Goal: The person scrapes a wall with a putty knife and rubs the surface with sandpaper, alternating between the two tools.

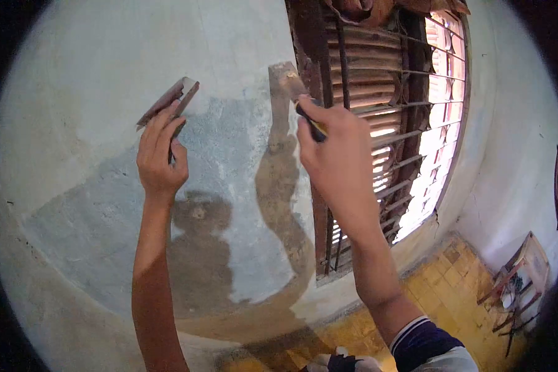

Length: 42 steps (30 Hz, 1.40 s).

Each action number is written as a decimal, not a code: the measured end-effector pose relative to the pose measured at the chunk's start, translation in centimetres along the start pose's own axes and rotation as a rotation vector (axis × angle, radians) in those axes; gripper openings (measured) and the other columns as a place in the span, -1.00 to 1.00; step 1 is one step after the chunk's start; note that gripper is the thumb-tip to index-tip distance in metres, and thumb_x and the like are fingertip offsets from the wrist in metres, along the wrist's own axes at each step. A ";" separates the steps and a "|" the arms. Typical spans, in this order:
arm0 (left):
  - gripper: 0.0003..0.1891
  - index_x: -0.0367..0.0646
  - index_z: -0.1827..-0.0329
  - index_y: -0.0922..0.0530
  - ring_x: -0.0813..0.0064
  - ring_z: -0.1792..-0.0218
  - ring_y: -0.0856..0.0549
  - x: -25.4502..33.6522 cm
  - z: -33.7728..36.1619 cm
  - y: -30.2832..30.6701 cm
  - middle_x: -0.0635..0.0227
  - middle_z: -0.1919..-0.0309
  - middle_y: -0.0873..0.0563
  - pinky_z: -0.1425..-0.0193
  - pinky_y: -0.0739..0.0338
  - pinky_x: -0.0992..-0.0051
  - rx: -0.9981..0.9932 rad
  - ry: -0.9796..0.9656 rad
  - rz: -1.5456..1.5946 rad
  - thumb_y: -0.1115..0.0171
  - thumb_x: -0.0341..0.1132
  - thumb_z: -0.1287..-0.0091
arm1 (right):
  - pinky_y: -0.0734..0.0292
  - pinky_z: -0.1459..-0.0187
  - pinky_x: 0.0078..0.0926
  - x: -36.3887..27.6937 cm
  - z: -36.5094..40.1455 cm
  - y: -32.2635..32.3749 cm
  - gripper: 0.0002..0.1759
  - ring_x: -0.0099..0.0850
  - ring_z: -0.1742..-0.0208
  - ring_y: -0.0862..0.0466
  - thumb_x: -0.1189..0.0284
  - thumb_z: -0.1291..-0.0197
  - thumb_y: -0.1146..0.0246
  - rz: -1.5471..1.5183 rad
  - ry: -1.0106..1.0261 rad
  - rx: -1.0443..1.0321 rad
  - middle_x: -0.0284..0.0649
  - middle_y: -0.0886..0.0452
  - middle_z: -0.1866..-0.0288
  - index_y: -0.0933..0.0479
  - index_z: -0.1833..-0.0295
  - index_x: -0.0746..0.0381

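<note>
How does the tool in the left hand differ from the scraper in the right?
The left-hand tool has a broad blade; the scraper has a narrower one. The left-hand tool's long edge slants up to the right, while the scraper points up and left. The scraper shows black and yellow on its handle; the left-hand tool's grip is partly hidden. Both are held up before the wall.

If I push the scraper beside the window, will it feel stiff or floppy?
With its broad, flat-looking blade, the scraper is probably stiff, perhaps flexing slightly. It is likely light: the right grip alone holds its handle.
</note>
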<state>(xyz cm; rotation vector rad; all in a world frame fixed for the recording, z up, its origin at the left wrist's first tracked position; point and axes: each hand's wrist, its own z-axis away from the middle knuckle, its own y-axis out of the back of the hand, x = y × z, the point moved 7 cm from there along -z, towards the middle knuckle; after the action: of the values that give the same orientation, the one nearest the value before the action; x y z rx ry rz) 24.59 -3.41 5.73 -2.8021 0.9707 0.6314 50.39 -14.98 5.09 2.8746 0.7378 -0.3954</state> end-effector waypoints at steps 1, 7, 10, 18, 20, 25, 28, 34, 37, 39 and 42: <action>-0.61 -0.22 -0.10 -0.70 0.10 -0.28 -0.69 0.2 -0.2 0.1 0.15 -0.25 -0.73 -0.44 -0.51 0.13 -0.001 0.006 0.030 -0.05 -0.56 -0.26 | -0.62 0.18 -0.04 0.0 -0.3 -0.5 -0.64 0.05 0.25 -0.72 0.47 -0.27 -0.35 0.041 0.002 -0.020 0.12 -0.63 0.27 -0.70 -0.17 0.29; -0.61 -0.23 -0.11 -0.69 0.07 -0.29 -0.68 0.4 -0.1 0.1 0.12 -0.26 -0.72 -0.43 -0.52 0.13 -0.019 -0.003 0.000 -0.02 -0.55 -0.29 | -0.60 0.16 -0.01 0.9 0.4 0.1 -0.66 0.09 0.24 -0.69 0.45 -0.28 -0.34 -0.015 -0.004 -0.015 0.14 -0.62 0.30 -0.70 -0.15 0.30; -0.61 -0.20 -0.11 -0.71 0.13 -0.27 -0.70 0.1 -0.3 0.1 0.18 -0.25 -0.74 -0.44 -0.52 0.14 0.006 -0.009 -0.024 -0.08 -0.56 -0.25 | -0.59 0.14 -0.02 2.0 -0.2 -0.8 -0.66 0.09 0.23 -0.69 0.46 -0.27 -0.34 0.011 0.012 0.025 0.14 -0.62 0.30 -0.71 -0.14 0.30; -0.60 -0.19 -0.09 -0.72 0.16 -0.26 -0.71 0.1 -0.2 0.1 0.22 -0.24 -0.75 -0.43 -0.54 0.15 0.007 0.006 -0.012 -0.10 -0.57 -0.22 | -0.59 0.14 -0.02 1.6 -0.4 0.5 -0.67 0.10 0.22 -0.70 0.44 -0.26 -0.35 0.037 -0.006 0.015 0.14 -0.62 0.30 -0.72 -0.13 0.26; -0.60 -0.20 -0.10 -0.72 0.15 -0.26 -0.71 0.5 -0.4 0.2 0.22 -0.24 -0.75 -0.43 -0.54 0.15 0.012 -0.005 0.001 -0.10 -0.58 -0.22 | -0.59 0.13 -0.01 1.8 -0.8 -0.4 -0.66 0.10 0.22 -0.70 0.44 -0.26 -0.36 0.062 0.032 0.013 0.14 -0.63 0.30 -0.72 -0.13 0.26; -0.59 -0.20 -0.11 -0.71 0.15 -0.25 -0.72 0.4 -0.5 0.2 0.22 -0.24 -0.75 -0.42 -0.54 0.15 0.019 -0.005 0.014 -0.10 -0.58 -0.21 | -0.62 0.17 -0.03 1.7 -0.6 -0.3 -0.67 0.09 0.23 -0.71 0.42 -0.28 -0.35 0.034 0.062 0.027 0.14 -0.63 0.30 -0.72 -0.14 0.20; -0.59 -0.20 -0.10 -0.71 0.15 -0.25 -0.72 0.2 -0.2 0.1 0.22 -0.24 -0.74 -0.42 -0.54 0.15 0.015 -0.023 -0.010 -0.11 -0.57 -0.19 | -0.63 0.16 -0.02 0.3 0.1 0.5 -0.68 0.09 0.22 -0.71 0.41 -0.30 -0.34 0.039 0.021 -0.047 0.14 -0.63 0.28 -0.72 -0.15 0.19; -0.59 -0.20 -0.09 -0.71 0.13 -0.24 -0.72 0.4 -0.6 0.2 0.22 -0.23 -0.75 -0.42 -0.54 0.15 0.011 0.000 0.004 -0.12 -0.56 -0.18 | -0.62 0.16 -0.02 1.2 -0.7 -0.9 -0.68 0.09 0.23 -0.71 0.40 -0.32 -0.33 0.085 0.030 -0.064 0.11 -0.62 0.29 -0.72 -0.16 0.20; -0.59 -0.20 -0.09 -0.71 0.13 -0.25 -0.71 0.4 -0.2 0.1 0.22 -0.24 -0.75 -0.42 -0.54 0.15 0.004 0.007 0.014 -0.12 -0.55 -0.18 | -0.60 0.18 -0.01 0.8 -0.1 0.6 -0.67 0.06 0.28 -0.69 0.41 -0.31 -0.34 0.047 0.061 -0.066 0.09 -0.62 0.30 -0.72 -0.16 0.20; -0.59 -0.21 -0.10 -0.70 0.12 -0.26 -0.70 0.1 -0.4 0.2 0.20 -0.24 -0.74 -0.43 -0.53 0.15 0.008 0.003 0.020 -0.10 -0.56 -0.20 | -0.60 0.21 -0.02 0.0 0.2 0.7 -0.67 0.05 0.30 -0.69 0.43 -0.30 -0.34 -0.002 0.054 -0.054 0.07 -0.62 0.31 -0.72 -0.16 0.20; -0.60 -0.23 -0.10 -0.69 0.11 -0.29 -0.68 0.6 -0.1 0.2 0.16 -0.25 -0.73 -0.44 -0.51 0.16 -0.019 0.017 0.031 -0.05 -0.57 -0.23 | -0.60 0.22 -0.05 0.2 -0.3 -1.3 -0.67 0.02 0.29 -0.69 0.45 -0.28 -0.36 0.112 0.121 -0.039 0.05 -0.62 0.31 -0.72 -0.16 0.19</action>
<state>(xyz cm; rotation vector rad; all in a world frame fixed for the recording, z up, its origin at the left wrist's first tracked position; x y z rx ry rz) 24.89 -3.91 5.59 -2.8187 1.0188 0.6248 50.02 -13.68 5.25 2.9059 0.5918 -0.1928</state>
